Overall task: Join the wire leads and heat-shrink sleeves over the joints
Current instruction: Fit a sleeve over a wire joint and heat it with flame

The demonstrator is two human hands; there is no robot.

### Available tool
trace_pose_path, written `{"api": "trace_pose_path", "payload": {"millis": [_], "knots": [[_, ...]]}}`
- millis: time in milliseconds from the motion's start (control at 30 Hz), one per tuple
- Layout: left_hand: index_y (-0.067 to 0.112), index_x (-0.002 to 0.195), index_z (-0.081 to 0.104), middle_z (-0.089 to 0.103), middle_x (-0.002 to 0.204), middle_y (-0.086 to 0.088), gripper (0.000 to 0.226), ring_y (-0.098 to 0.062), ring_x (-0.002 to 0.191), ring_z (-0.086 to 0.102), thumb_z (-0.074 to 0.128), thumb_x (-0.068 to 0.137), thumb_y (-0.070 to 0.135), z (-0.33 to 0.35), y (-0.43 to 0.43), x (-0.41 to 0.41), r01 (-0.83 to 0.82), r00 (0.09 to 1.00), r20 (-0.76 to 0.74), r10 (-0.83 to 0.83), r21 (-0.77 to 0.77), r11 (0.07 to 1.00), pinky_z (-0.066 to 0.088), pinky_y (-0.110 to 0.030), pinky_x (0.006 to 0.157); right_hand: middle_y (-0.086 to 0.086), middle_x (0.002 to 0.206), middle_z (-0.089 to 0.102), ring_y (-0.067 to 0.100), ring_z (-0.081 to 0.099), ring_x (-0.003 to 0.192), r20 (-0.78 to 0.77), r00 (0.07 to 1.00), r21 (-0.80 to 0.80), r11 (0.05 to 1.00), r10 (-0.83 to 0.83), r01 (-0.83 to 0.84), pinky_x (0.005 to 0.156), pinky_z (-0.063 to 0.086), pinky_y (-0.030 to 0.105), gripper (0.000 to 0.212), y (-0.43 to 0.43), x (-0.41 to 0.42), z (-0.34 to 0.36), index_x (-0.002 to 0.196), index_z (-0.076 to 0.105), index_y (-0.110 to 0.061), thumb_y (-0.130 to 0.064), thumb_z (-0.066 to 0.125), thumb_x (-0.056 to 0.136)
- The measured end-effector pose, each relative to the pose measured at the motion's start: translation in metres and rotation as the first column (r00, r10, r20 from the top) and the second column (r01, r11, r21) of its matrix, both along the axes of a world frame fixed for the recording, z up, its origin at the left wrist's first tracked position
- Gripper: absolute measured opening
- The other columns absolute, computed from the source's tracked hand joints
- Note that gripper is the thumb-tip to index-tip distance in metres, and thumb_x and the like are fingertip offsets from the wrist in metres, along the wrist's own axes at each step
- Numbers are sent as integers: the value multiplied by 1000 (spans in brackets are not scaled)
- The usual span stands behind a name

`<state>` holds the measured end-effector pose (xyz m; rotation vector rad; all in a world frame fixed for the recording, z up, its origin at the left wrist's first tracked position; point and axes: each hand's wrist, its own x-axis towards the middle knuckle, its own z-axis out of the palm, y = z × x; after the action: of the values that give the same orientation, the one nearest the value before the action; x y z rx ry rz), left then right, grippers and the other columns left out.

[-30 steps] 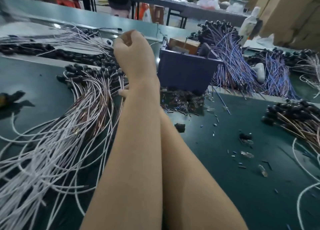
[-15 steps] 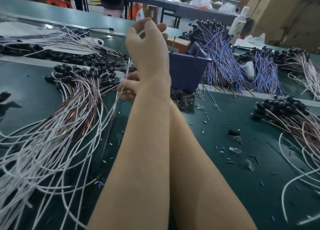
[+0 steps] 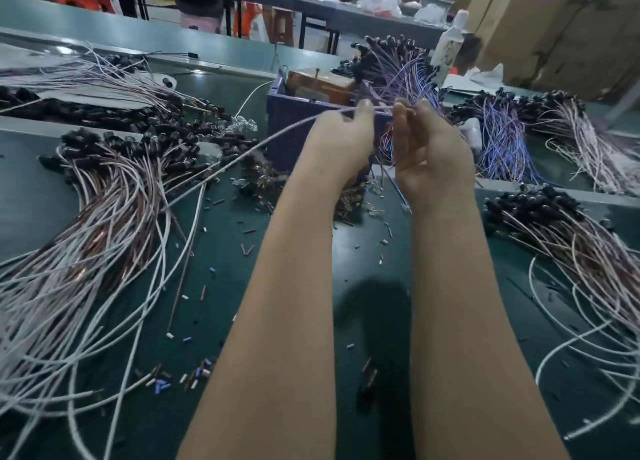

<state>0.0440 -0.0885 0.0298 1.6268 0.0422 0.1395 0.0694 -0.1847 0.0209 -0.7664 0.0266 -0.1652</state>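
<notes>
Both hands are up in the upper centre of the frame, just in front of the purple bin (image 3: pixel 287 124). The left hand (image 3: pixel 341 141) has its thumb and fingertips pressed together on a white wire (image 3: pixel 242 155), which slants away to the lower left and sags onto the green mat (image 3: pixel 374 252). It looks held high and taut so the working end stays clear of the clutter below.

Across a small gap, the right hand (image 3: pixel 433 148) has its fingers curled in and nipping the same strand at its tip. The wire bridges the two hands, so the joint should be right there between the fingertips. I can't tell whether a second lead meets it, or whether a sleeve is already threaded on; it's too fine and blurred.

My guess is that this is the joining step, with the shrinking to come.

Stock is fanned within reach. There is a big white-and-brown bundle (image 3: pixel 104 238) at the left, another bundle (image 3: pixel 571 248) at the right edge, and blue-purple leads (image 3: pixel 398 68) behind the bin at the upper right.

Short sleeve pieces (image 3: pixel 187 338) in blue, white and brown litter the mat at the lower left, handy for picking up.

The risk is that this wire snags the left pile as it is drawn.
</notes>
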Motion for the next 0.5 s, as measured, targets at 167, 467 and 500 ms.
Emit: {"api": "trace_pose_path", "payload": {"millis": [167, 467, 500], "knots": [[20, 87, 49, 58, 81, 6, 18, -6, 58, 51, 38, 101, 17, -13, -1, 11, -79, 996, 13, 87, -299, 951, 45, -19, 55, 4, 54, 66, 10, 65, 51, -113, 993, -136, 990, 26, -42, 49, 51, 15, 19, 0, 6, -15, 78, 58, 0, -6, 53, 95], [12, 85, 57, 67, 74, 0, 26, -2, 52, 59, 38, 102, 16, -22, 11, 16, -202, 959, 202, 198, 2, 979, 49, -18, 60, 1, 58, 54, 16, 49, 53, 33, 992, -949, 307, -121, 69, 55, 45, 31, 33, -5, 3, -11, 64, 55, -13, -28, 55, 94], [11, 86, 58, 68, 75, -2, 25, -4, 53, 60, 40, 101, 17, -21, 12, 16, -219, 954, 227, 198, 71, 973, 50, -20, 60, 0, 63, 58, 16, 53, 60, 134, 983, -944, 286, -124, 164, 65, 49, 36, 28, -2, 1, -5, 70, 59, -14, -29, 56, 93]]}}
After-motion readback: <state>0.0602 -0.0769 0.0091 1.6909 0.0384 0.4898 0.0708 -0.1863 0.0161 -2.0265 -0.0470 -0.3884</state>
